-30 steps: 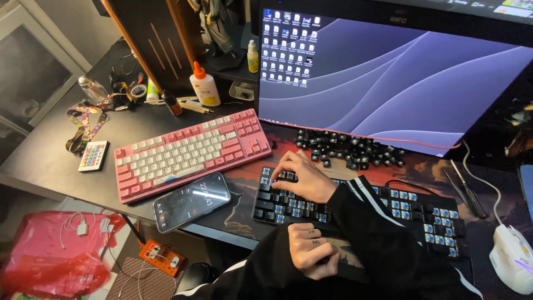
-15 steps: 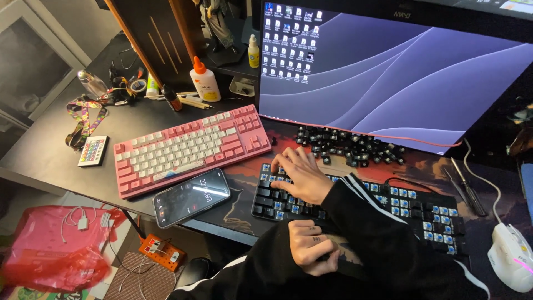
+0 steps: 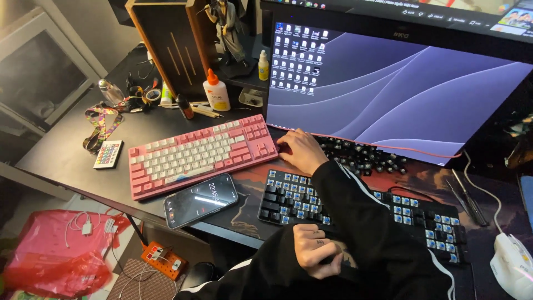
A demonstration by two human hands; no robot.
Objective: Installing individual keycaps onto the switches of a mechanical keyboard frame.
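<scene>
Two hands engaged: right hand (image 3: pixel 300 150), fingers curled, reaches the loose keycaps (image 3: pixel 361 155); left hand (image 3: pixel 315 250), fisted and empty, rests by the stripped black keyboard (image 3: pixel 361 208). Judged: keycap sorting; next needs a pinch.

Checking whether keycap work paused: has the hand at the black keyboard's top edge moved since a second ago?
Yes. That hand left the black keyboard, shifting up-left toward the pink keyboard.

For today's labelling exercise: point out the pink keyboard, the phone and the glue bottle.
pink keyboard (image 3: pixel 200 153), head view, middle keys.
phone (image 3: pixel 201 200), head view, screen centre.
glue bottle (image 3: pixel 216 93), head view, white body.
</scene>
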